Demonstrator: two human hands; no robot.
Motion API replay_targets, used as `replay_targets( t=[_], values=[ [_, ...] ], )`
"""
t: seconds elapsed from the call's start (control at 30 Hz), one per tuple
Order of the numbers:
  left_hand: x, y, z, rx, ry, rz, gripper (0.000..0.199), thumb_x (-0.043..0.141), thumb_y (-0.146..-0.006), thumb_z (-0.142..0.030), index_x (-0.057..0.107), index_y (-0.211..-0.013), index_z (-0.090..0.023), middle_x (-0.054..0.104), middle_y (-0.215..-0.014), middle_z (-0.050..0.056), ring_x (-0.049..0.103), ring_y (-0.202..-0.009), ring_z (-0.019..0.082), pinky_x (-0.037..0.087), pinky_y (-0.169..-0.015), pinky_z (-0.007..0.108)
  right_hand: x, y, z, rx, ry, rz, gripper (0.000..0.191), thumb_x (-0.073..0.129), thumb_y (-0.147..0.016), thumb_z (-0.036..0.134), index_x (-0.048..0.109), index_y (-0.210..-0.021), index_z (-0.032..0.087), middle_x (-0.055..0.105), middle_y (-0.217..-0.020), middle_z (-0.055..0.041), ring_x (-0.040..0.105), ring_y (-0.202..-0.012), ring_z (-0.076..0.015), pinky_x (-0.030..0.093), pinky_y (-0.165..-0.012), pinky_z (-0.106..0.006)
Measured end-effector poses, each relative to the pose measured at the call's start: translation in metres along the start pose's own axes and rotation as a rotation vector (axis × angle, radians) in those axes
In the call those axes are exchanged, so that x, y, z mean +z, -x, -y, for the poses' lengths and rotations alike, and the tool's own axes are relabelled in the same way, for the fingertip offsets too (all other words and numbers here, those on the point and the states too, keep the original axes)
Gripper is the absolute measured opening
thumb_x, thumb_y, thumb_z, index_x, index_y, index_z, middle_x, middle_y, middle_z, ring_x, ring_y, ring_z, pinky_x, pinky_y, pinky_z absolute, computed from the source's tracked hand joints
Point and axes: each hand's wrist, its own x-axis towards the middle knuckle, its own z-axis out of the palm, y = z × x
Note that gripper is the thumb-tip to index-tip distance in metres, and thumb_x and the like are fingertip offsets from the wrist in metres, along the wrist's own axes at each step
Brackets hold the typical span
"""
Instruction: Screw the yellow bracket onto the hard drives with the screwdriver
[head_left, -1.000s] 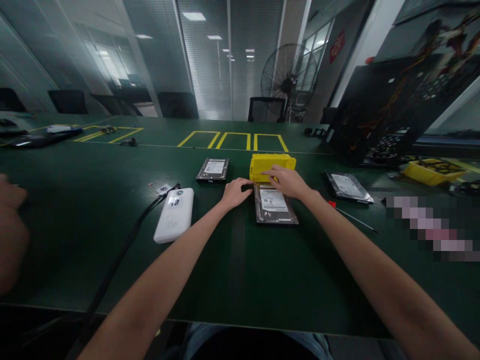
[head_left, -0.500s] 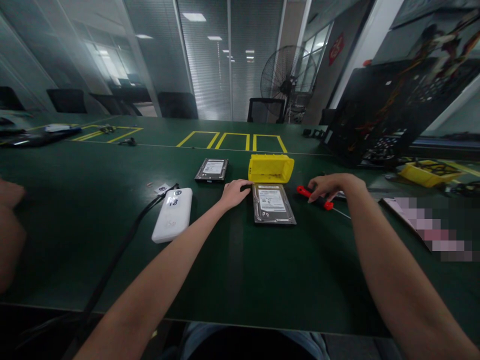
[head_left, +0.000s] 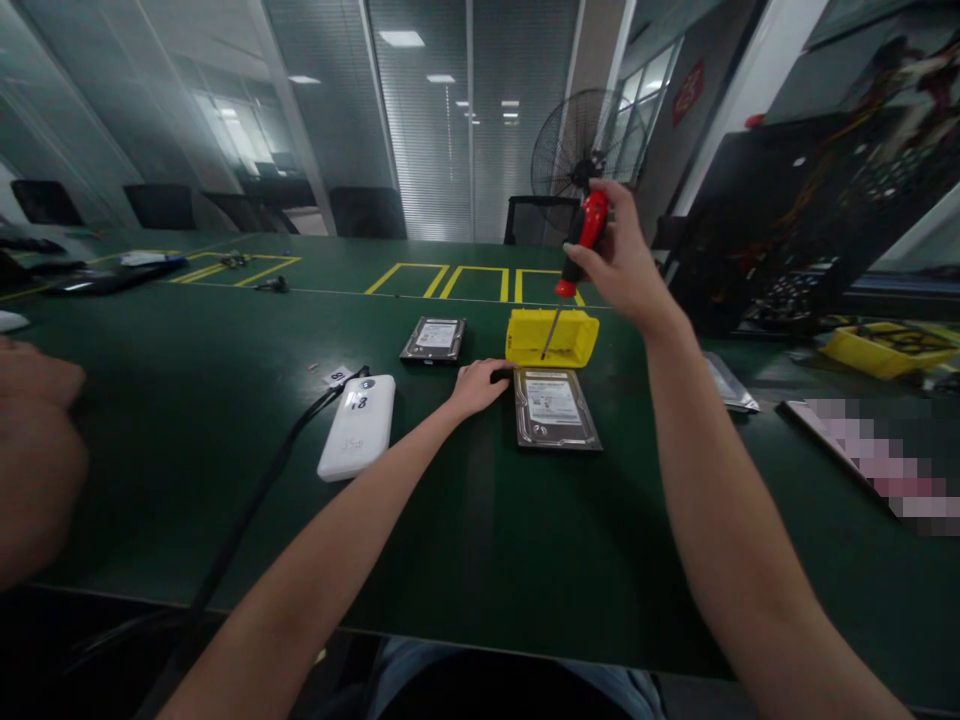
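Observation:
My right hand [head_left: 619, 255] grips a red-and-black screwdriver [head_left: 583, 240] by its handle, raised above the table. Its thin shaft points down, and the tip shows in front of a small yellow bin [head_left: 577, 340]. Just before that bin lies a hard drive [head_left: 556, 410], flat, with its white label facing up. My left hand [head_left: 478, 387] rests on the table at the drive's upper left corner. Its fingers reach the place where drive and bin meet, with thumb and forefinger apart. I cannot tell whether they touch both.
Beyond my left hand lies a second hard drive [head_left: 435, 340]. A white power bank [head_left: 358, 430] with a black cable is at the left. Another person's arm [head_left: 37, 440] enters at the left edge. A black computer case [head_left: 720, 230] and another yellow bin [head_left: 885, 348] stand right.
My right hand has lifted the screwdriver from low at the right, up and left, turning its shaft downward toward the bin. My left hand has stayed beside the drive. The view has shifted slightly.

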Motion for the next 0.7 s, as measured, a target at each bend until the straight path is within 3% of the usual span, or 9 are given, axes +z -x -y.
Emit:
replay_targets(
  t=[0.13,0.27,0.7],
  values=[
    [-0.001,0.0,-0.001,0.015,0.008,0.005,0.037,0.046,-0.082,-0.028,0.055,-0.118,-0.028,0.055,-0.125,-0.002,0.046,-0.118,0.021,0.034,-0.1,0.039,0.033,0.001,-0.004,-0.188,0.083,-0.065,0.06,0.048,-0.082,0.027,0.019,-0.135,0.027,0.034,-0.137,-0.0052,0.038,-0.125,-0.0241,0.039,-0.101,-0.043],
    [-0.002,0.001,-0.001,0.025,0.012,0.006,0.037,0.046,-0.082,-0.028,0.055,-0.118,-0.026,0.056,-0.124,-0.001,0.047,-0.117,0.02,0.035,-0.1,0.038,0.044,0.004,-0.013,-0.241,0.059,-0.082,0.059,0.044,-0.083,0.027,0.017,-0.136,0.023,0.027,-0.142,-0.0063,0.033,-0.128,-0.0228,0.037,-0.103,-0.042],
    [-0.001,-0.001,0.001,-0.002,0.012,0.012,0.036,0.047,-0.081,-0.028,0.056,-0.116,-0.024,0.056,-0.124,-0.001,0.048,-0.117,0.02,0.035,-0.101,0.038,0.041,0.011,-0.003,-0.083,0.172,-0.05,0.064,0.039,-0.084,0.024,0.008,-0.141,0.025,0.029,-0.142,-0.0058,0.04,-0.123,-0.0232,0.039,-0.099,-0.044]
  ],
)
